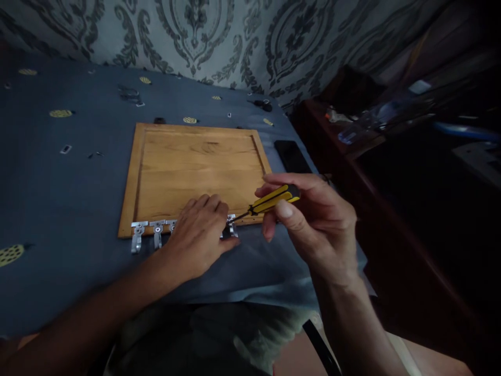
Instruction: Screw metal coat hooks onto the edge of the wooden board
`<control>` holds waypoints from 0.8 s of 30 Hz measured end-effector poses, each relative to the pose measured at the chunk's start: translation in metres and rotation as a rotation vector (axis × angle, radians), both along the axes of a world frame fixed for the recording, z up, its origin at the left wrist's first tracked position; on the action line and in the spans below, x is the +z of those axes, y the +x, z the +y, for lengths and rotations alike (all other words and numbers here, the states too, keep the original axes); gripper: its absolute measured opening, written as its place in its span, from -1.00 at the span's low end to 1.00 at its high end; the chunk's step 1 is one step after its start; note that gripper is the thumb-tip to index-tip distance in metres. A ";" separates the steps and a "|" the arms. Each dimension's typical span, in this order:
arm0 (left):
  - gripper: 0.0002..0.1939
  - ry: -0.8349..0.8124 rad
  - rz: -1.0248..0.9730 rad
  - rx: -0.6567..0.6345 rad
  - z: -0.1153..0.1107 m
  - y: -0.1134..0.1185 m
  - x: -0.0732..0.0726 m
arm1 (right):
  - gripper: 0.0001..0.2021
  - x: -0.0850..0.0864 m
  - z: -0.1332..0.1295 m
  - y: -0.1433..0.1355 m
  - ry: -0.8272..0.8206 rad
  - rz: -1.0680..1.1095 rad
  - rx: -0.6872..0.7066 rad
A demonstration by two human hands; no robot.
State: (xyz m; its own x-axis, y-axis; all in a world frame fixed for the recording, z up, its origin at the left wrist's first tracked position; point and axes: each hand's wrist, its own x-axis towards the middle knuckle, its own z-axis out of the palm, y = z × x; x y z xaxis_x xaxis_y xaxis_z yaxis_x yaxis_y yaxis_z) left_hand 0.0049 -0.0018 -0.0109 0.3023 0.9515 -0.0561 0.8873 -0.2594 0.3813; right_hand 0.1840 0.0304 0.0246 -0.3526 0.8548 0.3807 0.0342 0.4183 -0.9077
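Observation:
A framed wooden board (195, 167) lies flat on a blue patterned cloth, with a row of metal hooks (157, 230) along its near edge. My right hand (317, 224) is closed around a yellow and black screwdriver (274, 200), thumb and fingers on the handle. The screwdriver's tip meets the hook (232, 225) farthest right in the row. My left hand (201, 230) rests over the board's near edge, its thumb and fingers steadying that hook. Part of the row is hidden beneath this hand.
A black phone (293, 156) lies right of the board. Small screws (96, 154) are at its left, and dark keys or a similar small item (263, 105) lie behind it. A dark red wooden ledge (352, 151) with clutter borders the right side; a patterned curtain (195, 31) hangs behind.

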 end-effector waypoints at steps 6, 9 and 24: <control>-0.64 0.006 -0.003 -0.010 0.001 -0.001 -0.002 | -0.75 0.001 0.005 -0.010 -0.003 0.072 -0.060; -0.65 -0.008 -0.005 -0.005 0.001 0.000 0.001 | -0.71 0.004 0.007 -0.009 -0.054 0.059 0.002; -0.70 0.016 -0.024 0.010 0.001 0.000 0.000 | -0.76 0.006 0.008 -0.008 -0.092 0.135 0.030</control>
State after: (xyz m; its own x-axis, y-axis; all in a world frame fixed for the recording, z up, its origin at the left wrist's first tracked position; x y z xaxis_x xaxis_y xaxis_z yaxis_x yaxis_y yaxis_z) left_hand 0.0052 -0.0003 -0.0108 0.2936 0.9553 -0.0339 0.8805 -0.2565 0.3986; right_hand 0.1762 0.0381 0.0309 -0.3297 0.8780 0.3470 -0.1018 0.3323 -0.9377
